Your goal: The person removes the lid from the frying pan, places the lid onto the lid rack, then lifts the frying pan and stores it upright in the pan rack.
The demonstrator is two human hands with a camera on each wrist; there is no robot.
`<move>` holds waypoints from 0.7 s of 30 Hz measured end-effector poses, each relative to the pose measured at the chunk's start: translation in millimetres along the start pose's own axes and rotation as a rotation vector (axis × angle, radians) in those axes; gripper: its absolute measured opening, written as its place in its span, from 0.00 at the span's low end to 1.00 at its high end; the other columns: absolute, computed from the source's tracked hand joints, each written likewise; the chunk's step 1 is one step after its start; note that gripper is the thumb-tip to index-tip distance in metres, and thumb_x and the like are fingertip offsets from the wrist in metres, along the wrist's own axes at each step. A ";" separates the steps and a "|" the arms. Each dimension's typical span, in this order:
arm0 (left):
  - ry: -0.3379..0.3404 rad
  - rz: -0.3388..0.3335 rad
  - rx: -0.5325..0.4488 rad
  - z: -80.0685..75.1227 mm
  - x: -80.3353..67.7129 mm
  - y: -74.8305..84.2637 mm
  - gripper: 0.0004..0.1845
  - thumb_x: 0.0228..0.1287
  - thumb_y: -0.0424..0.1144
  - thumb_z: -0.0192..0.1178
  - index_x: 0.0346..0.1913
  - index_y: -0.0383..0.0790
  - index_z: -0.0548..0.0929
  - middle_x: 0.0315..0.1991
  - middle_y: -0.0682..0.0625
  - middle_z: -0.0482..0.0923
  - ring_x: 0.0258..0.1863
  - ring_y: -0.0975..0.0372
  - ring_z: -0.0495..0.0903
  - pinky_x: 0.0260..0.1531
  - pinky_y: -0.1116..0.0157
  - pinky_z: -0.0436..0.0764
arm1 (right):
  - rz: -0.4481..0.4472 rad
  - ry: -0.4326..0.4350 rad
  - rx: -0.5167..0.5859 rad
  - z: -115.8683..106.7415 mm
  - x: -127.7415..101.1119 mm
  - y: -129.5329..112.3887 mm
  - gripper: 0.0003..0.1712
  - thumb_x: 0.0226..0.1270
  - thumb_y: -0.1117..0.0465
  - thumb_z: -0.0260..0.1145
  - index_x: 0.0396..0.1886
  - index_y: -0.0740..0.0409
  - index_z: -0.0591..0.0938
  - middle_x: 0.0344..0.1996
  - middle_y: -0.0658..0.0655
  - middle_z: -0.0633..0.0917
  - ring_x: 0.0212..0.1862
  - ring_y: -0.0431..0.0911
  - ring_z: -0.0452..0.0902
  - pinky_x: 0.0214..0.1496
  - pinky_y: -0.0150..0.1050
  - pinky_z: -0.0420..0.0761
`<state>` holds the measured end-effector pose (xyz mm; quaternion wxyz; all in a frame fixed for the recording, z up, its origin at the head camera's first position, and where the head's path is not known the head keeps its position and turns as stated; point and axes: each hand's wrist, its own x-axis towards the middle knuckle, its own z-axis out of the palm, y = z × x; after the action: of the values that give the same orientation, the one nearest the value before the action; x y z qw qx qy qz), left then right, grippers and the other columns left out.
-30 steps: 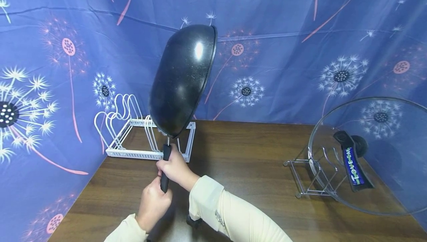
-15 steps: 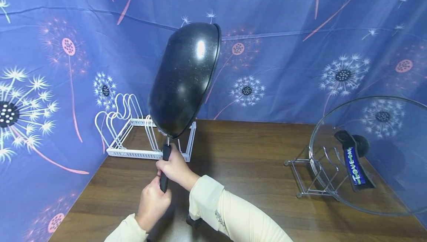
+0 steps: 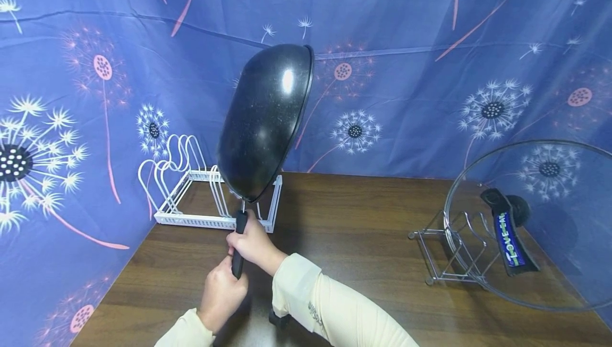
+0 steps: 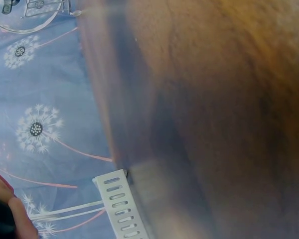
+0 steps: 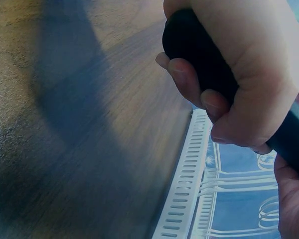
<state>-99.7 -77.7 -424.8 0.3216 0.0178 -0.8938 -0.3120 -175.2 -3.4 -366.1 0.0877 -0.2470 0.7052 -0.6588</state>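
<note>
Wok, held upright by its handle in both hands, right hand above left hand, has edged toward the white rack on the counter. Left wrist view shows only fingertips; right wrist view shows fingers wrapped round the handle.

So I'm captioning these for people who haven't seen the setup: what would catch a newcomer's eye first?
First the big black wok, held up on edge mid-frame, its glossy underside toward the camera; the right hand and left hand both grip its black handle. Behind it a white wire rack stands at the table's back left. At the right, a glass lid leans in a metal rack.
</note>
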 end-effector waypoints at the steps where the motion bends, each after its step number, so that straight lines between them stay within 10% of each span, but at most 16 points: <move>1: -0.008 -0.010 -0.004 0.6 -0.1 0.2 0.06 0.37 0.24 0.57 0.21 0.33 0.73 0.13 0.54 0.64 0.13 0.59 0.62 0.15 0.57 0.67 | 0.001 -0.001 -0.005 -0.6 0.0 0.5 0.18 0.47 0.77 0.58 0.40 0.65 0.68 0.10 0.57 0.76 0.14 0.41 0.73 0.21 0.27 0.71; 21: -0.045 -0.054 -0.079 10.7 -3.5 0.8 0.06 0.35 0.25 0.56 0.18 0.36 0.70 0.13 0.57 0.59 0.15 0.62 0.58 0.15 0.61 0.63 | 0.056 0.010 -0.140 -2.6 -1.9 3.7 0.27 0.46 0.76 0.57 0.51 0.74 0.66 0.09 0.51 0.73 0.14 0.45 0.75 0.23 0.29 0.73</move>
<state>-103.0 -70.4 -432.7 0.2931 0.0222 -0.8870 -0.3562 -175.6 -0.1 -369.8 0.0850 -0.2295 0.7566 -0.6064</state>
